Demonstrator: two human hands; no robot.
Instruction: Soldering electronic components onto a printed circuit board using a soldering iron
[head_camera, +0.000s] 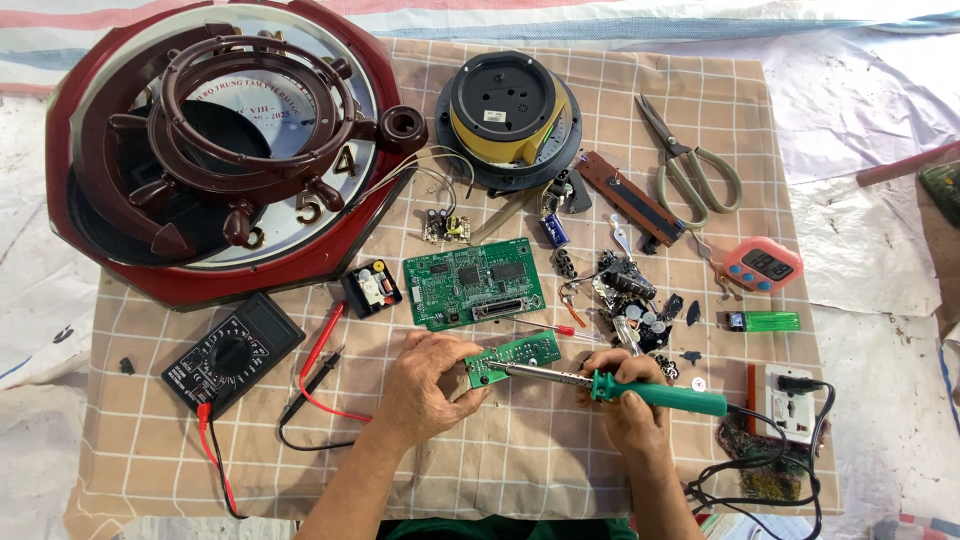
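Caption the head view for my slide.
Left hand holds small green circuit board; right hand touches soldering iron to it.

A pink kitchen timer lies at the right of the counter, its small dark rectangular screen facing up. At the lower left, a black multimeter carries a narrow grey screen near its top corner. A small white label sits on the round black-and-yellow clock back at top centre.
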